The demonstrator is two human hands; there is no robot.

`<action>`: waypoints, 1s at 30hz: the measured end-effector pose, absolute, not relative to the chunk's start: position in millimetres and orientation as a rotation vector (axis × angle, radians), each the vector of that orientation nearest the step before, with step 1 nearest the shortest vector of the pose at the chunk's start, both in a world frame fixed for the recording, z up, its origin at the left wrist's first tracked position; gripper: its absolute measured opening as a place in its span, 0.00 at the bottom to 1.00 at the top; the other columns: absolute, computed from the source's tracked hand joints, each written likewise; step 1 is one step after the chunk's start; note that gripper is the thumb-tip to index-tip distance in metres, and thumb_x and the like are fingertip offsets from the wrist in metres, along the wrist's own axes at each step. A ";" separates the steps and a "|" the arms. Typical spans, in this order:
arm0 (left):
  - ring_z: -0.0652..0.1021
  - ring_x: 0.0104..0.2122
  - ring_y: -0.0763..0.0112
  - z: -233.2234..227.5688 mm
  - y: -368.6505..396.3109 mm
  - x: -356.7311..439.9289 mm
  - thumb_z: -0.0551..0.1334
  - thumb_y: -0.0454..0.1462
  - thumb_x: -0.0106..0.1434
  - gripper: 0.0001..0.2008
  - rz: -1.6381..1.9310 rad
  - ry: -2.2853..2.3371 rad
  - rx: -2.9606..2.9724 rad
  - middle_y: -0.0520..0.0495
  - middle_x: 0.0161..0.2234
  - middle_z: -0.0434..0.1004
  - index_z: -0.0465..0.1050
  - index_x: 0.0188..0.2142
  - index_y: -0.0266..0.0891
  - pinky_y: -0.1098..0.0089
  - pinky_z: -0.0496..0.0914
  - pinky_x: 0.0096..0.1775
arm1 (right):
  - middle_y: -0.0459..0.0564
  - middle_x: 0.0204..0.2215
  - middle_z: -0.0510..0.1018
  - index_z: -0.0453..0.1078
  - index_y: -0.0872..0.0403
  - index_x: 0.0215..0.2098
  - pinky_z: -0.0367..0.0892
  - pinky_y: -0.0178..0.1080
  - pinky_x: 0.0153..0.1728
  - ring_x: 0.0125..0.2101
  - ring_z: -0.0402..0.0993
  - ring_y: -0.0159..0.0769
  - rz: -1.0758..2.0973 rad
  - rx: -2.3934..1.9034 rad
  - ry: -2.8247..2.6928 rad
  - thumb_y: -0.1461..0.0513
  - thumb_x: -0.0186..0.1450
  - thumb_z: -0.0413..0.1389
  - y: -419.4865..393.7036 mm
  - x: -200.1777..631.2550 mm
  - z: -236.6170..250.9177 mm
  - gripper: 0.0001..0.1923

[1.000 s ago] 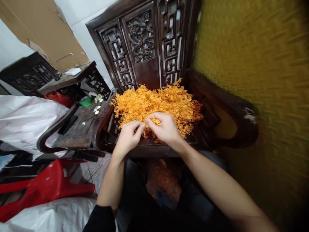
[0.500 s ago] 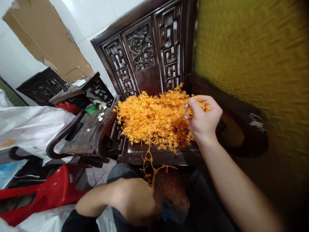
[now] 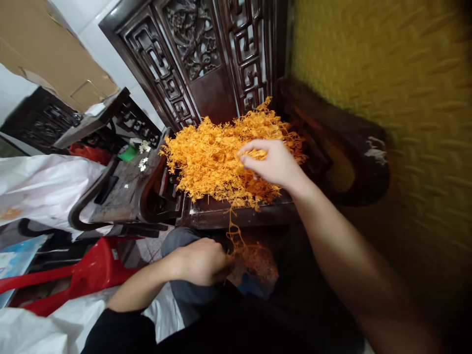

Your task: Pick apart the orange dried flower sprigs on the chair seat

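- Right hand (image 3: 271,162) pinches orange sprigs (image 3: 258,154) at the pile (image 3: 204,152); grip of left hand (image 3: 204,260) unclear.
- Strand (image 3: 232,228) hangs past front edge of seat (image 3: 206,219).
- Scraps (image 3: 260,263) below; container unclear.

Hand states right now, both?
Left hand: curled, low by a hanging orange strand; grip hidden, holding can't be told.
Right hand: partly curled at the orange pile; orange shows inside the curl, held or not can't be told.

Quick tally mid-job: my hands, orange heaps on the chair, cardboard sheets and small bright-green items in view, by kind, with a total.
Hands: 2 (left hand, right hand)
Orange heap: 1
Cardboard sheet: 1
Small bright-green item: 1
Total: 5
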State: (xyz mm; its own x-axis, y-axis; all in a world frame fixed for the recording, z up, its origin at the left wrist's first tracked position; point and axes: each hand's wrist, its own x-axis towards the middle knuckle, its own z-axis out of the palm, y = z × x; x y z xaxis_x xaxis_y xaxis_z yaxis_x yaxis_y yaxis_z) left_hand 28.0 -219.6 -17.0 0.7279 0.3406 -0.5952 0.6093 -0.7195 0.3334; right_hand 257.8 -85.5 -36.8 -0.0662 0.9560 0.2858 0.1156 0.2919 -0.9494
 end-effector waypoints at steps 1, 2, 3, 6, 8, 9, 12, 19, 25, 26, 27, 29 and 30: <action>0.78 0.23 0.66 -10.5 -217.4 24.6 0.62 0.36 0.68 0.06 -0.647 0.754 2.396 0.46 0.28 0.84 0.79 0.38 0.41 0.67 0.60 0.24 | 0.46 0.26 0.81 0.80 0.54 0.41 0.68 0.36 0.23 0.18 0.73 0.30 1.152 -1.073 -1.540 0.60 0.63 0.61 -85.6 249.9 -41.6 0.10; 0.79 0.25 0.67 -4.2 -216.5 21.8 0.62 0.35 0.68 0.06 -0.603 0.763 2.379 0.47 0.29 0.84 0.79 0.39 0.41 0.67 0.61 0.26 | 0.45 0.24 0.80 0.80 0.53 0.44 0.67 0.35 0.21 0.17 0.73 0.31 1.316 -1.099 -1.619 0.60 0.64 0.60 -84.7 239.9 -48.5 0.11; 0.80 0.26 0.67 1.8 -217.4 19.3 0.61 0.35 0.69 0.06 -0.566 0.754 2.365 0.47 0.30 0.84 0.79 0.40 0.41 0.68 0.63 0.27 | 0.45 0.22 0.80 0.79 0.53 0.46 0.68 0.34 0.21 0.18 0.74 0.32 1.437 -1.135 -1.692 0.60 0.66 0.60 -82.5 228.8 -57.5 0.12; 0.80 0.27 0.68 19.2 -232.9 8.7 0.61 0.33 0.68 0.07 -0.482 0.632 2.341 0.47 0.30 0.84 0.79 0.41 0.40 0.69 0.66 0.29 | 0.44 0.17 0.76 0.79 0.55 0.46 0.70 0.33 0.24 0.21 0.77 0.35 1.518 -1.328 -1.862 0.62 0.66 0.61 -69.9 199.4 -93.7 0.11; 0.79 0.25 0.69 32.0 -253.7 -5.2 0.62 0.33 0.66 0.06 -0.427 0.520 2.343 0.48 0.28 0.82 0.78 0.39 0.41 0.69 0.67 0.27 | 0.44 0.18 0.76 0.79 0.57 0.44 0.72 0.34 0.28 0.23 0.78 0.35 1.453 -1.464 -1.889 0.61 0.68 0.61 -58.9 191.2 -119.9 0.09; 0.77 0.23 0.69 38.8 -265.8 -14.2 0.62 0.33 0.65 0.05 -0.396 0.476 2.350 0.49 0.25 0.80 0.78 0.37 0.43 0.69 0.66 0.25 | 0.45 0.22 0.78 0.78 0.58 0.43 0.74 0.35 0.31 0.26 0.79 0.35 1.424 -1.521 -1.910 0.60 0.69 0.61 -53.5 190.8 -131.7 0.09; 0.70 0.18 0.70 56.6 -296.7 -40.4 0.61 0.35 0.67 0.10 -0.315 0.473 2.365 0.52 0.17 0.71 0.76 0.29 0.47 0.69 0.64 0.21 | 0.49 0.39 0.82 0.76 0.58 0.46 0.78 0.41 0.41 0.38 0.81 0.35 1.356 -1.641 -1.971 0.54 0.72 0.61 -40.9 194.5 -156.7 0.14; 0.83 0.30 0.65 -14.3 -270.7 -19.1 0.61 0.34 0.67 0.09 -0.427 0.652 2.307 0.49 0.33 0.85 0.78 0.45 0.44 0.68 0.70 0.29 | 0.45 0.18 0.75 0.78 0.58 0.39 0.68 0.35 0.24 0.18 0.71 0.32 1.442 -1.577 -2.088 0.56 0.68 0.63 -42.5 176.1 -147.0 0.12; 0.85 0.34 0.58 -127.7 -236.9 27.8 0.63 0.37 0.68 0.06 -0.412 0.589 2.429 0.45 0.34 0.86 0.80 0.41 0.44 0.62 0.76 0.38 | 0.44 0.14 0.75 0.81 0.53 0.37 0.66 0.33 0.23 0.18 0.74 0.35 1.324 -1.397 -2.151 0.60 0.60 0.62 -61.2 182.1 -107.7 0.09; 0.85 0.35 0.57 -138.6 -235.1 33.0 0.64 0.37 0.67 0.05 -0.393 0.562 2.485 0.44 0.34 0.86 0.80 0.40 0.46 0.59 0.77 0.42 | 0.44 0.15 0.75 0.82 0.53 0.38 0.66 0.33 0.24 0.19 0.75 0.35 1.282 -1.387 -2.152 0.60 0.60 0.61 -62.8 185.9 -102.4 0.10; 0.85 0.37 0.56 -147.2 -234.1 38.3 0.65 0.36 0.66 0.05 -0.391 0.525 2.540 0.44 0.34 0.86 0.81 0.39 0.47 0.57 0.77 0.46 | 0.44 0.16 0.76 0.82 0.53 0.40 0.67 0.34 0.26 0.20 0.76 0.35 1.231 -1.387 -2.150 0.60 0.61 0.60 -63.7 189.7 -97.6 0.11; 0.85 0.39 0.55 -157.1 -233.0 49.8 0.68 0.36 0.64 0.05 -0.425 0.474 2.595 0.43 0.34 0.86 0.83 0.38 0.49 0.54 0.77 0.50 | 0.45 0.18 0.78 0.82 0.53 0.40 0.67 0.34 0.29 0.23 0.77 0.37 1.101 -1.400 -2.143 0.60 0.61 0.60 -64.6 196.4 -89.8 0.12; 0.85 0.39 0.54 -157.7 -232.2 56.0 0.70 0.37 0.62 0.05 -0.420 0.530 2.588 0.43 0.33 0.86 0.83 0.39 0.49 0.54 0.77 0.49 | 0.46 0.20 0.80 0.83 0.53 0.40 0.67 0.35 0.31 0.26 0.78 0.37 1.032 -1.406 -2.139 0.61 0.61 0.60 -64.9 199.1 -86.5 0.12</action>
State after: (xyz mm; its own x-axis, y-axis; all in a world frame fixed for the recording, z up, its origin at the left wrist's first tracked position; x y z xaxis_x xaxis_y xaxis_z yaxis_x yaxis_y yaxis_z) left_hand 56.0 -232.2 -157.7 0.8790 0.2923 -0.3768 0.4336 -0.8187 0.3764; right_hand 199.1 -64.9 -86.5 -0.4277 0.9005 -0.0787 0.6218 0.2299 -0.7487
